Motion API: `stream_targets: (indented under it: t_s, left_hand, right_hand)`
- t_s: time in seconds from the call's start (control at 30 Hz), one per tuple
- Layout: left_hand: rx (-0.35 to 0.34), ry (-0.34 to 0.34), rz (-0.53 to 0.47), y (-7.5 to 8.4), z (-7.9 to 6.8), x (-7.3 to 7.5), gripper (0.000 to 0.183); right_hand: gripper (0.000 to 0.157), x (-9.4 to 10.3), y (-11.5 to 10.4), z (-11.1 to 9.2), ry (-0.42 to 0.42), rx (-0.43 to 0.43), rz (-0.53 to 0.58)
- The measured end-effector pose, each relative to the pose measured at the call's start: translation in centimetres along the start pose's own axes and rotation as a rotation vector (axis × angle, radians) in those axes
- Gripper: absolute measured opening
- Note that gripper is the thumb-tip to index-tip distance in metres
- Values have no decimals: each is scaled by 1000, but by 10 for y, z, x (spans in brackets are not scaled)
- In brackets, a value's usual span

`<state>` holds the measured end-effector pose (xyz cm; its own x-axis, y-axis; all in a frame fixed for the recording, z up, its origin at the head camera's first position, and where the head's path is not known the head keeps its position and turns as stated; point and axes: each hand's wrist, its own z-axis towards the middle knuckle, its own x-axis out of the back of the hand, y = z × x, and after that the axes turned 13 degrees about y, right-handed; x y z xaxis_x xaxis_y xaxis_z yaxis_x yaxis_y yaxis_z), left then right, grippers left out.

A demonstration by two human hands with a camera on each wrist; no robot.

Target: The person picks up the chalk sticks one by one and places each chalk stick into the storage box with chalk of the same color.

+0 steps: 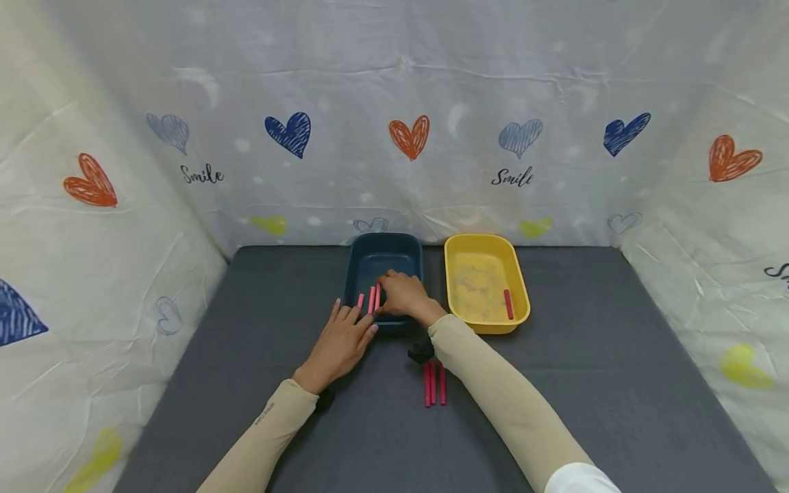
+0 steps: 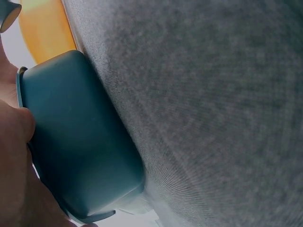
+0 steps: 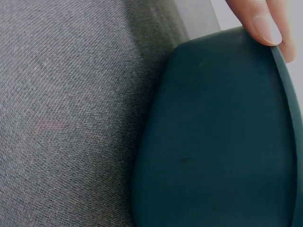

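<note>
My left hand [image 1: 342,342] is at the near left corner of a dark blue tray [image 1: 385,241]. Its thumb lies against the outside of the rim, with fingers over the edge. Inside that tray stand or lean several thin pink sticks [image 1: 372,300], side by side at the near end. Reaching over the near right part of the tray, my right hand [image 1: 403,294] has bent fingers and thumb around the rightmost pink stick [image 1: 378,296]. Close up, the left wrist view shows the tray's outer wall [image 2: 80,132]; the right wrist view shows a fingertip [image 3: 267,30] at its rim.
A yellow tray [image 1: 477,239] stands right of the blue one, with one dark red stick [image 1: 508,304] in it. Three crimson sticks [image 1: 433,383] lie on the grey table [image 1: 382,438], below a black object [image 1: 421,352] by the right wrist. A printed white curtain [image 1: 345,185] encloses the table.
</note>
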<state>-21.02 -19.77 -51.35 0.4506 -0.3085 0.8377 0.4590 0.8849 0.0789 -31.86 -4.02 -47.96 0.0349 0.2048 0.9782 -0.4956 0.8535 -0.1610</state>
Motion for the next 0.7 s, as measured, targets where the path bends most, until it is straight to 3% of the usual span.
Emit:
stream_targets:
  t_s: [0.7]
  left_hand:
    - [13,-15,13,-1,0,-3,29]
  right_hand:
    - [69,-6,0,-1,14,-4,-23]
